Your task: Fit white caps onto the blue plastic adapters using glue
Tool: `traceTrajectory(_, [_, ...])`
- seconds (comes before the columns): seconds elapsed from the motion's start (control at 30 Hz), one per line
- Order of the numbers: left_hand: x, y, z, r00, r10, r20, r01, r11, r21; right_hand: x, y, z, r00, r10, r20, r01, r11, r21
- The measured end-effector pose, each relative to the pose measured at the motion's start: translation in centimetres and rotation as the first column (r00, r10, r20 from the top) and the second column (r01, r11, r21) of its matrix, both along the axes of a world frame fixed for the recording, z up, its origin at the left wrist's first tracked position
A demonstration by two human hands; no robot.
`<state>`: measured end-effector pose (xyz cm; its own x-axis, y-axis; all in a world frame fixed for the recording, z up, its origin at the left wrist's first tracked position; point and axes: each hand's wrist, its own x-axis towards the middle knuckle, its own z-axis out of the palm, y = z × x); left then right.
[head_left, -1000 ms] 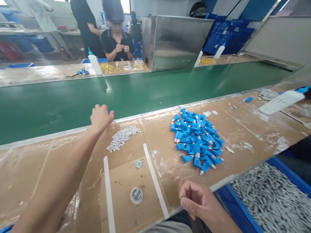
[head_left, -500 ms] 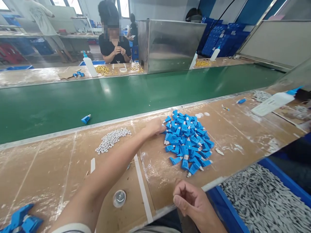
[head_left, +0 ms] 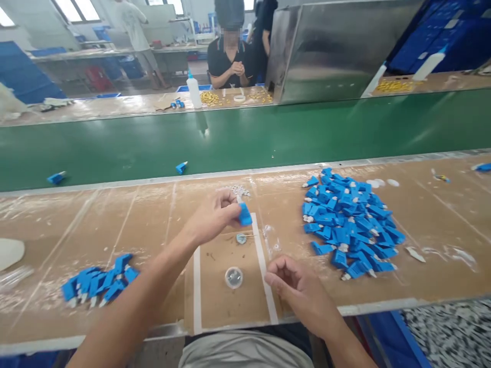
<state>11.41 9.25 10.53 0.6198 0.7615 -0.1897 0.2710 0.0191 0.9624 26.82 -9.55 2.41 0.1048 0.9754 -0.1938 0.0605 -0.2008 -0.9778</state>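
Note:
My left hand (head_left: pixel 217 214) is closed on a blue plastic piece (head_left: pixel 244 213) with a pale tip, above the cardboard-covered bench. Behind those fingers lies a partly hidden pile of small grey-white bits (head_left: pixel 240 190). My right hand (head_left: pixel 293 283) is curled, thumb near forefinger, low over the bench's front edge; anything between its fingertips is too small to make out. Between the hands are a small round clear dish (head_left: pixel 233 277) and a bluish lid-like disc (head_left: pixel 241 238) with a thin stick. To the right spreads a large heap of similar blue pieces (head_left: pixel 351 220).
A smaller blue group (head_left: pixel 97 280) lies on the left. Beyond the bench runs a green conveyor belt (head_left: pixel 238 135) carrying two blue pieces. Across it sits a person (head_left: pixel 230 61) beside a white bottle (head_left: pixel 194 91). A blue bin (head_left: pixel 387 340) of grey pieces stands lower right.
My left hand has come from the heap's edge back leftward, now with a blue piece in it. The view has swung left. My right hand stays curled near the bench's front edge.

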Motion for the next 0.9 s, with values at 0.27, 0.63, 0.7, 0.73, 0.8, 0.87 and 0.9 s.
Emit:
traceTrajectory(0.27, [-8.9, -6.8, -6.7, 0.938, 0.208, 0.278, -0.05, 0.874, -0.484, -3.6, 1.9, -1.3, 0.989, 0.075, 0.13, -0.073, 0.997, -0.021])
traceTrajectory(0.63, [-10.6, -7.9, -9.5, 0.868, 0.35, 0.352, -0.049, 0.766, -0.641, -5.7, 2.8, -0.9, 0.925, 0.042, 0.377, -0.061, 0.997, 0.038])
traceTrajectory(0.7, [-10.7, -7.9, -9.6, 0.86, 0.362, 0.361, -0.05, 0.762, -0.646, -5.9, 2.8, -0.8, 0.903, 0.047, 0.427, -0.077, 0.996, 0.053])
traceTrajectory(0.73, [-10.7, -7.9, -9.6, 0.857, 0.366, 0.363, -0.052, 0.762, -0.645, -6.0, 2.8, -0.8, 0.898, 0.053, 0.437, -0.086, 0.995, 0.055])
traceTrajectory(0.8, [-10.6, -8.0, -9.6, 0.856, 0.371, 0.36, -0.057, 0.76, -0.647, -6.1, 2.8, -0.8, 0.893, 0.071, 0.444, -0.107, 0.993, 0.057])
traceTrajectory(0.87, [-10.6, -8.0, -9.5, 0.853, 0.38, 0.356, -0.058, 0.749, -0.66, -6.1, 2.9, -0.8, 0.89, 0.082, 0.448, -0.126, 0.99, 0.069])
traceTrajectory(0.9, [-10.7, -8.0, -9.5, 0.848, 0.391, 0.357, -0.058, 0.74, -0.671, -6.0, 2.9, -0.8, 0.889, 0.083, 0.451, -0.133, 0.988, 0.081])
